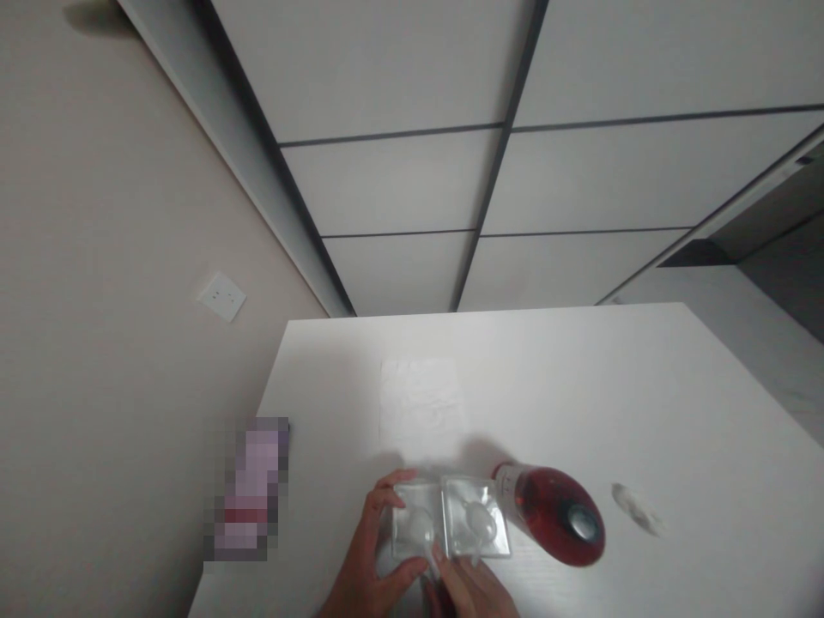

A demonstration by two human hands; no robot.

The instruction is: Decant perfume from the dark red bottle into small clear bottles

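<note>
Head view: the left hand (375, 554), fingers spread, clasps a clear, two-panelled plastic case (449, 524) over a white, smooth tabletop (554, 378); the right hand's (475, 588) grip is unclear; behind stand white, dark-striped panels (399, 189).

The plastic case (451, 519) is colourless and transparent. The bottle (547, 511) is deep red, the tabletop (566, 386) white, the panels (399, 189) pale grey with dark lines.
</note>
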